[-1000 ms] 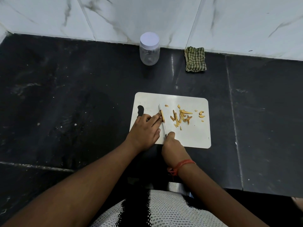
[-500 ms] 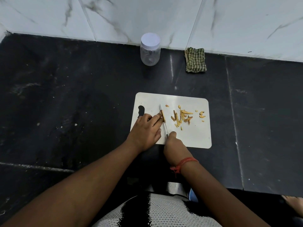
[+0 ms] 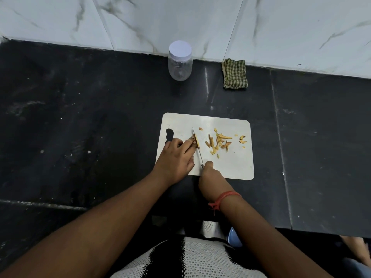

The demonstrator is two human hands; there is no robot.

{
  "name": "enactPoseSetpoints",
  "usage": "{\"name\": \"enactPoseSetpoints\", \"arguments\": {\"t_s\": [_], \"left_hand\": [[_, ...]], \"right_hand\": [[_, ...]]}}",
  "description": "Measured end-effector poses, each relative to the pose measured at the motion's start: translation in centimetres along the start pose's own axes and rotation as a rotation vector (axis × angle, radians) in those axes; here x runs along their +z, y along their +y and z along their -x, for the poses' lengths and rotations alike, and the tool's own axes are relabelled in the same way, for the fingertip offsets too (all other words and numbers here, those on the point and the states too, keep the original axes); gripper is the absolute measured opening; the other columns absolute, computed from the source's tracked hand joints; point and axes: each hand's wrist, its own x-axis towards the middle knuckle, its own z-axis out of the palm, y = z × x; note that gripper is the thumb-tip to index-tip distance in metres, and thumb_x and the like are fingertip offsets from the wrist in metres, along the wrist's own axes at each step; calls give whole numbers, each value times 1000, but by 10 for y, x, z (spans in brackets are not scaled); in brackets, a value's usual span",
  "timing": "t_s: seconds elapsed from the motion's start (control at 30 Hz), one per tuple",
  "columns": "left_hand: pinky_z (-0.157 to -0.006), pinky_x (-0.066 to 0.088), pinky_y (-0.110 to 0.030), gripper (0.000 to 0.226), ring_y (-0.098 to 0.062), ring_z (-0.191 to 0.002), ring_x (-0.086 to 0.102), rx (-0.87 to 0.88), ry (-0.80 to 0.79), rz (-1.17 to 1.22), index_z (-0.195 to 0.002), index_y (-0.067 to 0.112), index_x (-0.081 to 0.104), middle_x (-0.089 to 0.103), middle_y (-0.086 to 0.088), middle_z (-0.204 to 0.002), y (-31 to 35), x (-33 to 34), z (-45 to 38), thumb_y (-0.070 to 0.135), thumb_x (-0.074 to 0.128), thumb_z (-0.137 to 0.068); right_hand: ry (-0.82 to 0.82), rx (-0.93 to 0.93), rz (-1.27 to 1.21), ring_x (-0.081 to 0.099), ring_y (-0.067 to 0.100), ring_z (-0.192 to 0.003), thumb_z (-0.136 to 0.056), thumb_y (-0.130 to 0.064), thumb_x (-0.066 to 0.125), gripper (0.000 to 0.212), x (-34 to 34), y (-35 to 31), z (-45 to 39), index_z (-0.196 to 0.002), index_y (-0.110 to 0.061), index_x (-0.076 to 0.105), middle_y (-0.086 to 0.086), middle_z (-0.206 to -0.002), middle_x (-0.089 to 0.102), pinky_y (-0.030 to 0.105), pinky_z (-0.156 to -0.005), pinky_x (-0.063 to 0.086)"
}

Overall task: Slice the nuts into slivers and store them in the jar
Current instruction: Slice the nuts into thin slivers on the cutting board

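Folded green checked cloth lies at the black counter's back edge (touching the white marble wall).

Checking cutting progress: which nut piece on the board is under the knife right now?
The nut piece at the left hand fingertips, against the knife blade. The cut slivers lie apart, loose, to its right.
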Motion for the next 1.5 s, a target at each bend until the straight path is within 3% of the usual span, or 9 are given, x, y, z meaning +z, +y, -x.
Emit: {"name": "enactPoseSetpoints", "arguments": {"t_s": [0.07,0.23,0.37,0.6,0.73,1.0,1.2,1.37,1.5], "left_hand": [[-80,46,-44,47,-27,-98,51,2,0,-7,-134,12,61,54,-1,-143,0,0,-1,31,51,-92],[-81,47,-44,48,-26,-99,49,0,-25,2,-134,13,61,54,-1,-142,3,-1,1,31,53,-90],[-81,46,-43,49,-26,-99,49,-2,-36,-15,-135,13,60,52,-1,-143,-1,-4,-1,32,52,-90],[-81,46,-43,51,-26,-99,48,19,-54,-19,-136,12,58,51,-1,-143,1,-4,-1,33,49,-91],[-81,46,-43,51,-27,-99,49,8,-53,-20,-136,12,59,52,-1,-143,0,-6,-3,33,46,-91],[-82,44,-43,50,-27,-99,48,20,-67,-25,-136,13,58,50,-1,-145,0,-4,-3,33,51,-91],[-83,45,-43,50,-27,-101,47,5,-75,-26,-137,13,57,49,-1,-144,0,-4,-2,33,50,-92],[-83,45,-44,51,-27,-101,47,16,-89,-32,-138,12,57,49,-1,-145,1,-5,-2,35,48,-93],[-83,45,-43,50,-26,-101,46,8,-92,-15,-137,14,58,49,-1,-146,2,-5,0,34,50,-92]], "right_hand": [[-4,4,-5,50,23,-65,-94,2,34,18,-7,-2,-5,-111,-2,37,14,-83,58,33,-61,37],[11,-2,67,51,23,-63,-94,0,32,13,3,13,9,-98,-12,30,1,-66,44,33,-62,37],[12,-17,69,46,17,-57,-95,-1,32,10,2,13,10,-98,-11,31,2,-66,45,33,-60,36],[-4,-17,21,49,21,-62,-94,0,35,15,-4,8,1,-107,-7,35,4,-70,47,33,-61,37],[28,-45,61,43,13,-53,-95,-1,32,11,2,18,14,-97,-11,31,0,-64,44,30,-50,29],[4,-29,-7,48,24,-69,-96,-2,36,11,-10,10,0,-105,-8,34,2,-72,45,32,-66,37],[21,-34,70,46,15,-54,-94,0,35,12,-1,24,13,-103,-7,37,2,-64,47,31,-50,32],[-28,-27,41,49,22,-67,-96,0,36,23,-17,5,-5,-119,0,37,8,-78,53,31,-62,36],[-22,-30,64,48,22,-62,-95,0,33,18,-7,14,5,-113,-4,37,3,-71,48,33,-62,37]]}}
